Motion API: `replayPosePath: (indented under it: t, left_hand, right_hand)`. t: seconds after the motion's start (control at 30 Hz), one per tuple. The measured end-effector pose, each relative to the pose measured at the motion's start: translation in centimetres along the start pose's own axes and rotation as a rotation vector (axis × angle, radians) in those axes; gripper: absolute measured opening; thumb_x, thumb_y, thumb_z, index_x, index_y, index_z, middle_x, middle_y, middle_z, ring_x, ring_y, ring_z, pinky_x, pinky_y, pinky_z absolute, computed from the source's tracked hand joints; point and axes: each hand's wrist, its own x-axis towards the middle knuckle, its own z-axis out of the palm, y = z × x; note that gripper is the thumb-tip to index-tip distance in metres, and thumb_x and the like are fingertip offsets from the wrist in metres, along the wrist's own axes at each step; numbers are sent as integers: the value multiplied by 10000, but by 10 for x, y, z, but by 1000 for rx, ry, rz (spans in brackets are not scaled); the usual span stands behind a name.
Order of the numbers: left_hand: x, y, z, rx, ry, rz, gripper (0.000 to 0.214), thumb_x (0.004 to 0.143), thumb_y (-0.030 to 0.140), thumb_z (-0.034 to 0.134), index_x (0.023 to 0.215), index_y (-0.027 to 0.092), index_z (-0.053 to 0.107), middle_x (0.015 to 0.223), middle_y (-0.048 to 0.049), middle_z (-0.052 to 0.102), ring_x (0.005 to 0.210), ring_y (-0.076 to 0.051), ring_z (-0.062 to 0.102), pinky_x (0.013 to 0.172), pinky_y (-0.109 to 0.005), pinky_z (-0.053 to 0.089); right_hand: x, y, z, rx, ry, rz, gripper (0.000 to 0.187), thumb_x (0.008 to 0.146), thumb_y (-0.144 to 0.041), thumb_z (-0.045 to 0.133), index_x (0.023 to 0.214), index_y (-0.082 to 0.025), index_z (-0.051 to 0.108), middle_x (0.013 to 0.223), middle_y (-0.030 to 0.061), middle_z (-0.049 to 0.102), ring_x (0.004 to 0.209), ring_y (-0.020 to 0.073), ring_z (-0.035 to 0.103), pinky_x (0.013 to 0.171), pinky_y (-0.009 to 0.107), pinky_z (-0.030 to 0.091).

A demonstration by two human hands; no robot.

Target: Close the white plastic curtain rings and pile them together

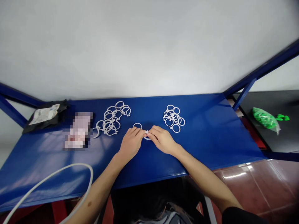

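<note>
Both hands meet above the blue table, pinching the knobbed ends of one thin white plastic ring. My left hand is closed on its left side, and my right hand is closed on its right side; the fingers partly hide it. Just behind my left fingers lies another white ring, partly covered. To the left is a loose pile of white rings, several with their ends apart. A second heap of white rings overlaps on the right, beyond my right hand.
The blue table has a black plastic parcel at its left end, beside a pixelated flat object. A white cable loops at front left. On a black surface at right lies a bag of green items.
</note>
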Motion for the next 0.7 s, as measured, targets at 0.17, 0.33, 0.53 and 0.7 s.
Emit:
replayPosePath:
  t: [0.17, 0.33, 0.53, 0.7]
  left_hand:
    - [-1, -2, 1, -61, 73, -26, 194, 1032, 230, 471, 966, 188, 648, 867, -30, 724, 797, -195, 585, 745, -338, 443]
    - [1, 2, -3, -238, 198, -137, 103, 988, 210, 572, 980, 210, 674, 892, -9, 754, 821, -164, 640, 779, -310, 506]
    - [5, 7, -12, -449, 162, -364, 58, 925, 264, 666, 930, 240, 719, 874, 7, 754, 746, -138, 653, 700, -278, 533]
    - [2, 6, -8, -559, 163, -354, 75, 911, 270, 682, 856, 238, 723, 814, 12, 729, 717, -131, 649, 669, -269, 522]
  right_hand:
    - [1, -1, -1, 171, 43, 72, 218, 1047, -327, 494, 981, -214, 668, 889, 25, 693, 846, 159, 636, 806, 294, 492]
    - [0, 1, 5, 413, 114, 202, 139, 990, -339, 610, 1065, -224, 632, 824, -21, 738, 714, 126, 680, 708, 253, 508]
    - [2, -1, 0, 330, 139, 99, 149, 1017, -303, 550, 1032, -220, 673, 949, 26, 736, 831, 150, 684, 772, 285, 530]
    - [1, -2, -2, 278, 96, 30, 167, 1027, -286, 530, 1016, -215, 681, 954, 40, 716, 868, 165, 673, 799, 306, 534]
